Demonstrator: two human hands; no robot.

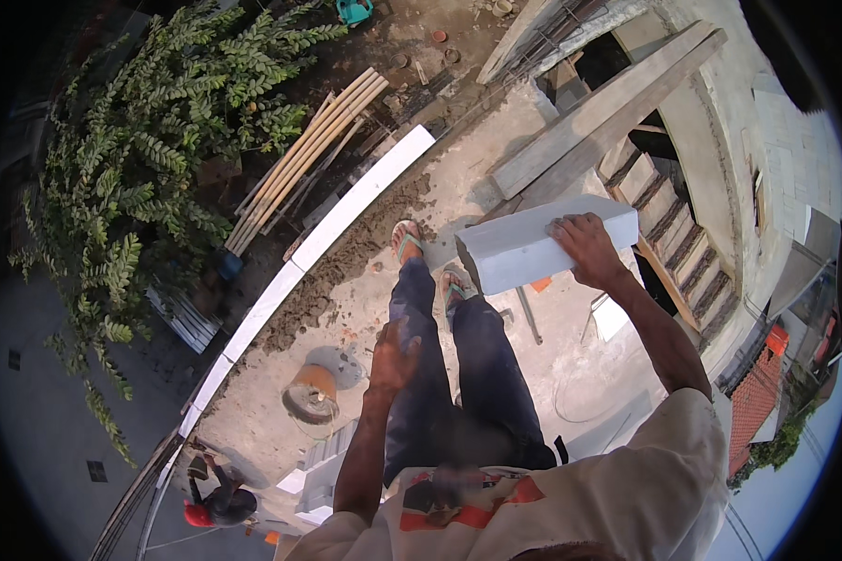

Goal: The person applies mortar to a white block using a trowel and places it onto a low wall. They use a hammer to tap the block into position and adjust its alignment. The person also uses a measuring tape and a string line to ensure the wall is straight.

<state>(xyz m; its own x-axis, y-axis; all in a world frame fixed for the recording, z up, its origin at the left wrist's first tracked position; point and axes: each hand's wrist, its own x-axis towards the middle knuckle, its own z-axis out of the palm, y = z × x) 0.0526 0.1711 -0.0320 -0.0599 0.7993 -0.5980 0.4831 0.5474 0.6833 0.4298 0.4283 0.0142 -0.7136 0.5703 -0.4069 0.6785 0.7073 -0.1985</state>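
My right hand [585,248] grips a long pale grey building block [524,245] from above, near its right end, fingers bent over the top. The block hangs level in front of my right leg, over the concrete floor. My left hand [395,353] is empty beside my left thigh, its fingers loose and apart. To the left of my legs runs a low row of white blocks [295,257] along the slab's edge. Wet mortar [323,266] is smeared beside that row. An orange bucket [311,393] with grey mortar stands on the floor below my left hand.
A stairwell opening with steps [664,210] lies to the right, crossed by long boards [608,107]. Beyond the row, bamboo poles [304,164] and a leafy tree [150,159] stand over a drop. A person in a red cap [217,500] works at the lower left, near stacked blocks [323,472].
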